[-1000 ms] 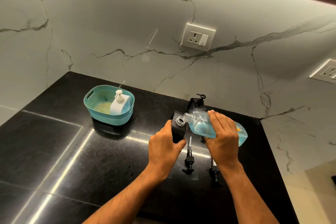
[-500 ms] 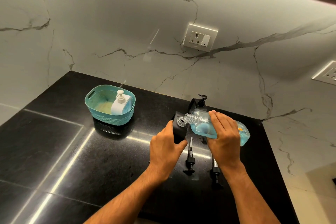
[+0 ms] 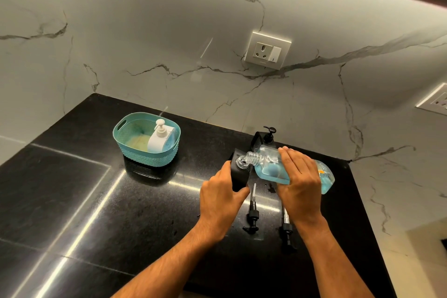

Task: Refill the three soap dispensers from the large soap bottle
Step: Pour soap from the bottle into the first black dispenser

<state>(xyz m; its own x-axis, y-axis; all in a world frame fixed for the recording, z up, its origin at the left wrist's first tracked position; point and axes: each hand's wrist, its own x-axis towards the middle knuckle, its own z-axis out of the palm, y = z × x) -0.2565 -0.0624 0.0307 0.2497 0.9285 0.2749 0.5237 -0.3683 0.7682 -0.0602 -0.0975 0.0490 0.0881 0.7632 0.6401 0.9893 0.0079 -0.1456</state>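
My right hand [image 3: 300,176] grips the large clear soap bottle [image 3: 268,168], which lies tipped on its side with blue soap inside. Its open neck sits over the top of a black dispenser [image 3: 238,176], which my left hand [image 3: 221,195] holds from the left. A second black dispenser [image 3: 262,139] with its pump fitted stands just behind. A white pump dispenser [image 3: 159,140] stands in the teal basket [image 3: 128,139]. Two loose black pumps [image 3: 252,213] [image 3: 286,226] lie on the counter between my wrists.
The black stone counter [image 3: 96,201] ends at marble walls behind and to the right. A wall socket [image 3: 267,51] is above the dispensers. The counter's right edge runs close to my right forearm.
The view has shifted slightly. The bottle stays tipped over the black dispenser, and both hands keep their hold.
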